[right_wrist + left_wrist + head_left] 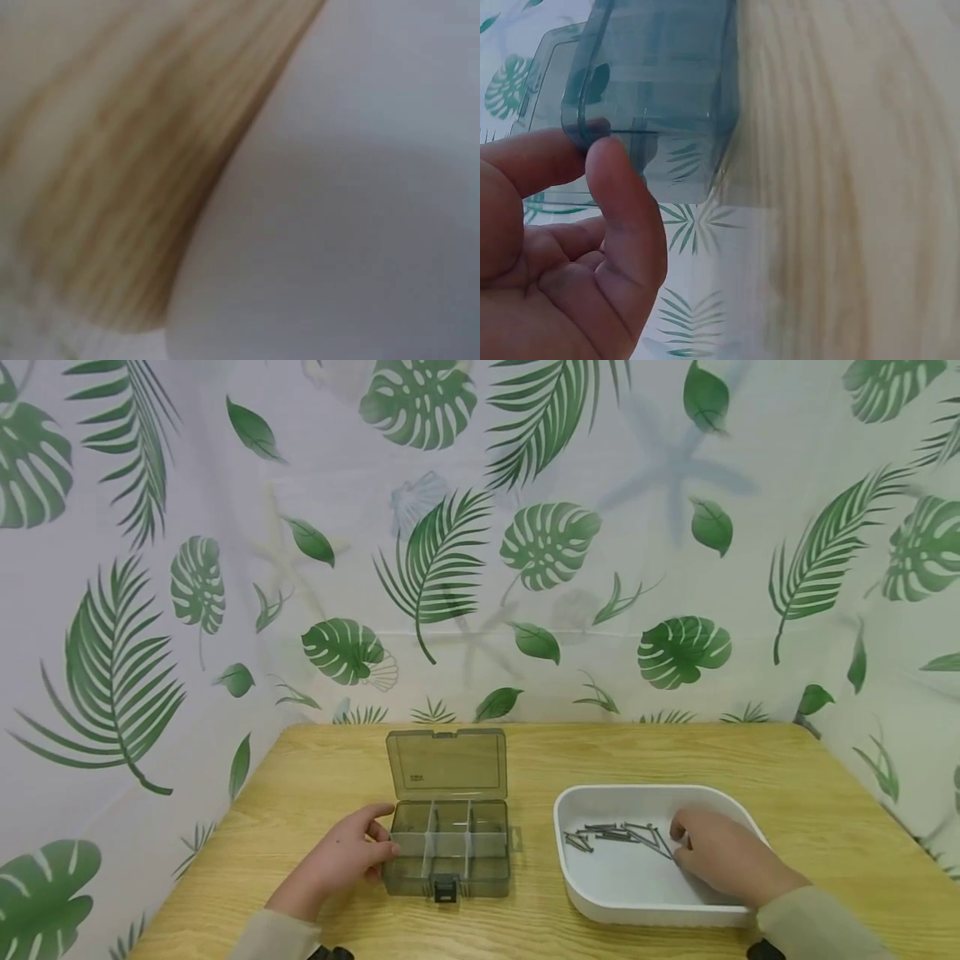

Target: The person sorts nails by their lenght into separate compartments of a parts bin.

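A smoky clear compartment box (446, 860) stands on the table with its lid (447, 766) raised at the back. My left hand (347, 853) is at its left side, index finger and thumb touching the wall near the rim; in the left wrist view, the thumb and index finger of the left hand (585, 225) meet the box's corner (652, 82). Several metal screws (613, 835) lie in the left half of a white tray (600, 893). Inside that tray, my right hand (723, 852) is beside the screws' right ends, a gap showing between its thumb and index finger.
Both containers share a wood-grain table (330, 777), the tray to the right of the box. Leaf-print cloth (465, 685) hangs behind and along both sides. The right wrist view shows only blurred tray wall (337, 225) and tabletop (135, 165).
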Demonstrator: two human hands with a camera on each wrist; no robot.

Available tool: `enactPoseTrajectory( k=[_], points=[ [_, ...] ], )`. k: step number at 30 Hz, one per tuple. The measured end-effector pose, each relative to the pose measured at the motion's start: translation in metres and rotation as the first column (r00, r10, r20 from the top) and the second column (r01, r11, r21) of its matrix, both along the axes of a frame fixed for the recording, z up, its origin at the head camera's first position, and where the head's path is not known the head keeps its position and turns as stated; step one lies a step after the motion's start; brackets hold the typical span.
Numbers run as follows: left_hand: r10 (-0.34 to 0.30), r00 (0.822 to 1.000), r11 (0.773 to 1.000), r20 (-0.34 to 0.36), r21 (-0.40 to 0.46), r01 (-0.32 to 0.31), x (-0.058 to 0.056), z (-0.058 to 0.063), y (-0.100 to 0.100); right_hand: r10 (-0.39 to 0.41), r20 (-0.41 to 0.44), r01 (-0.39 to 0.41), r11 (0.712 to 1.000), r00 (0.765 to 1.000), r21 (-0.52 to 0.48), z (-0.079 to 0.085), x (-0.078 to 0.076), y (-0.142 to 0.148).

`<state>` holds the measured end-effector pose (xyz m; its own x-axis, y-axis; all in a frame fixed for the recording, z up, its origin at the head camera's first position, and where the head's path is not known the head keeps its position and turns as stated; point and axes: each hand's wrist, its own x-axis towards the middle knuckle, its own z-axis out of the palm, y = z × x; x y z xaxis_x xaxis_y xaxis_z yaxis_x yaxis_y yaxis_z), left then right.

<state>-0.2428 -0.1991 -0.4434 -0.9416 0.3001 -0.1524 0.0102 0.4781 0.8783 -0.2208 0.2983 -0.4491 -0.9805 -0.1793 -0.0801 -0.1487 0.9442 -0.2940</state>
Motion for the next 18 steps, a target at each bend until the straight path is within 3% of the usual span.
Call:
enactPoseTrajectory(
  k=[7,18],
  points=[
    [-0.046,0.996,0.988,0.073,0.148,0.035,-0.004,-0.008,-0.011,-0.017,0.018,0.017,1.0,1.0,-0.023,0.001,-0.001,-0.003],
    [-0.052,0.995,0.975,0.09,0.22,0.031,-0.004,-0.016,-0.013,-0.027,0.042,0.027,1.0,0.999,0.004,-0.001,-0.002,-0.003]
  ],
)
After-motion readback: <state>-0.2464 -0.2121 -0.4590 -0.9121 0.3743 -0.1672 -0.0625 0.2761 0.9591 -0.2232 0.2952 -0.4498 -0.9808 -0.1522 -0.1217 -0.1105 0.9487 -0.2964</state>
